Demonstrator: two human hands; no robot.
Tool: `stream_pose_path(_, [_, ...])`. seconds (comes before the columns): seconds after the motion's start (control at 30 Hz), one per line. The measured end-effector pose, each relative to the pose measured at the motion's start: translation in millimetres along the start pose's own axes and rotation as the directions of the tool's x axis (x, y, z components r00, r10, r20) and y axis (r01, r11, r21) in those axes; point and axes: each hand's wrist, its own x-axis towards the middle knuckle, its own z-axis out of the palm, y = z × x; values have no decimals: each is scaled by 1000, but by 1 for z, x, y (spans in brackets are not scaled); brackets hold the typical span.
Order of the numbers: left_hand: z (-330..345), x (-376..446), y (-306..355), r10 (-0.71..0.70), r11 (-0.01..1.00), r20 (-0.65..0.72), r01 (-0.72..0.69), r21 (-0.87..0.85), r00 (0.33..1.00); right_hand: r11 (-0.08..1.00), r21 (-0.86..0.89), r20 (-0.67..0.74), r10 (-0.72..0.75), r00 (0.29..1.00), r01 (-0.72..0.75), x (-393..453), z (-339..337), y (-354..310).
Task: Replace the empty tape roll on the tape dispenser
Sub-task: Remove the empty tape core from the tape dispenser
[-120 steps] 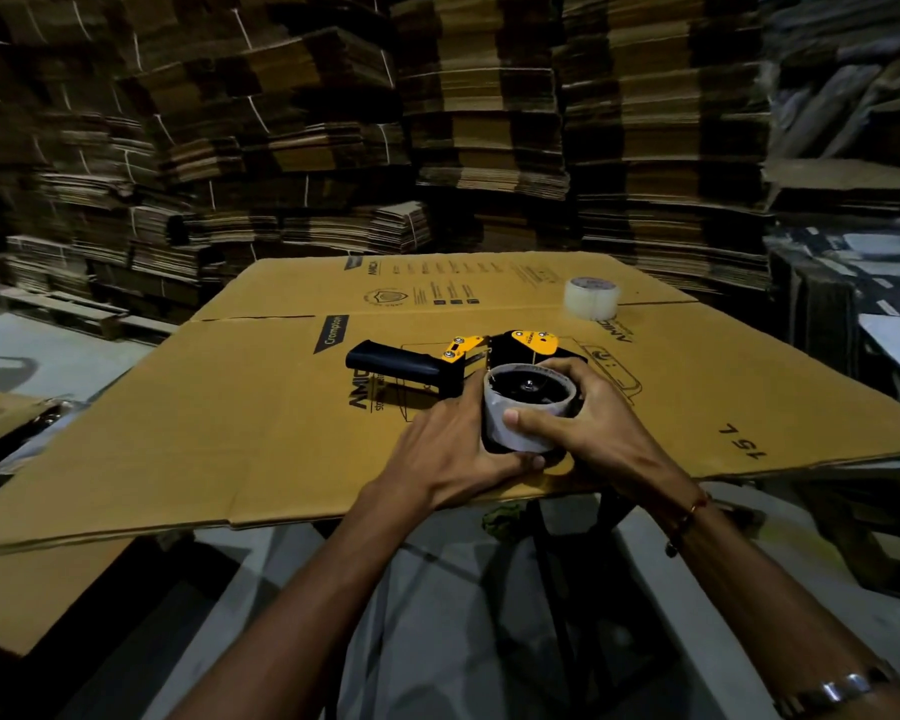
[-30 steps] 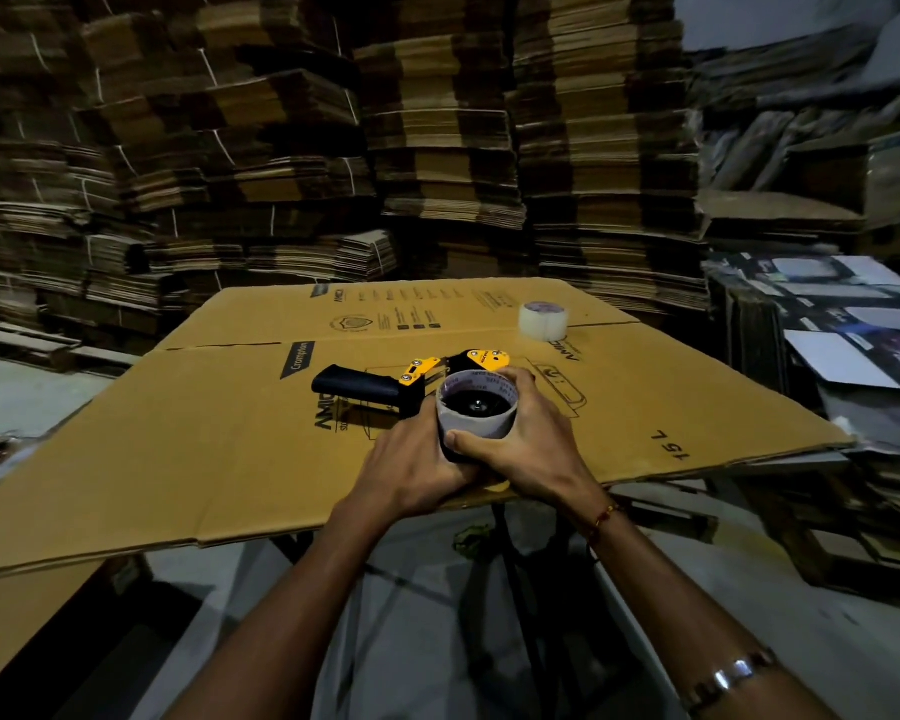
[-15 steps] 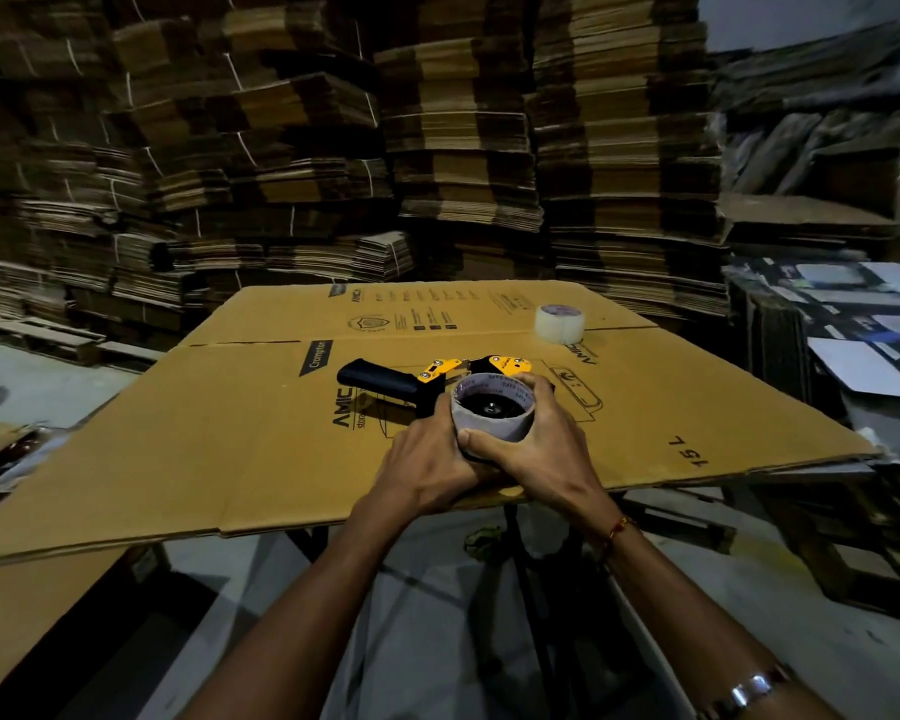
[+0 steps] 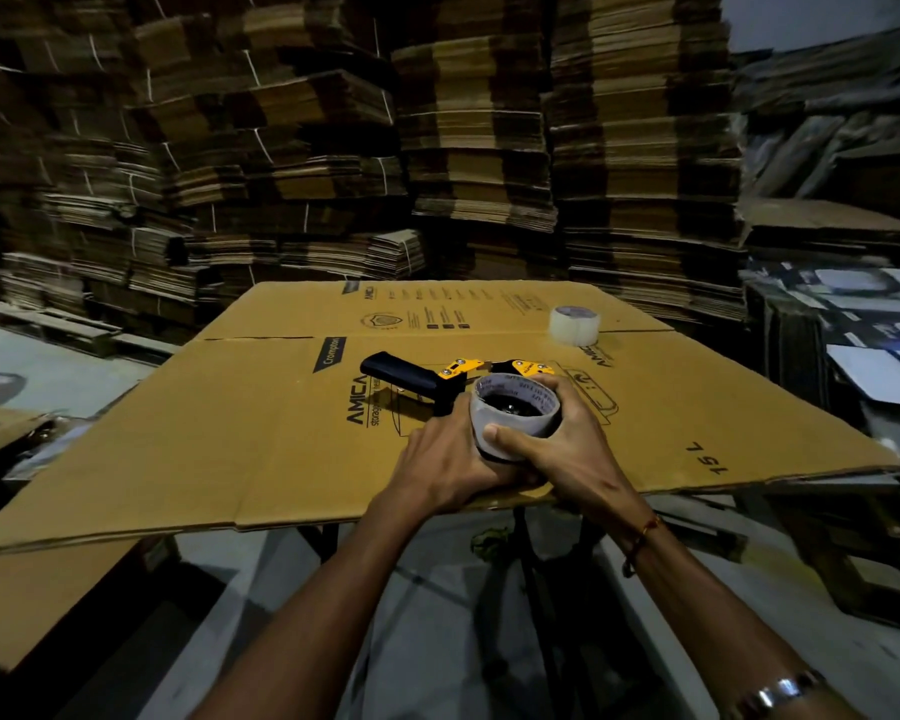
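Both hands work centre frame: right hand [image 4: 567, 449] wraps the grey empty tape roll [image 4: 515, 415], left hand [image 4: 445, 459] clamps the black-and-yellow tape dispenser [image 4: 437, 379] steady so I can free it.

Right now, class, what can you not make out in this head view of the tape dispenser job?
- Tape dispenser body: hidden behind roll and both hands.
- Left hand fingers: hidden behind the roll.
- Print inside roll's core: too small.
- Spare tape roll: fullness unclear, dim.
- Right hand fingertips: hidden.
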Motion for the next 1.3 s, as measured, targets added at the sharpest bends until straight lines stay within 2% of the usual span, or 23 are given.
stream_pose_path(0.3, [-5, 0, 1, 11, 999, 23, -10, -50, 1000, 999, 48, 35, 1, 999, -3, 5, -2, 1])
stream_pose_path(0.57, [-4, 5, -6, 54, 997, 27, -52, -63, 998, 997, 70, 126, -28, 992, 19, 9, -10, 2])
stream_pose_path(0.9, [1, 8, -13, 44, 996, 13, -43, -77, 999, 983, -163, 144, -65, 987, 89, 10, -8, -10])
stream_pose_path(1.07, [-2, 8, -16, 40, 994, 39, -36, -106, 998, 930, -339, 77, -121, 990, 140, 0, 0, -22])
stream_pose_path(1.3, [-1, 4, -17, 16, 993, 28, -12, -113, 999, 934, -309, -23, -199, 980, 182, -11, 9, -14])
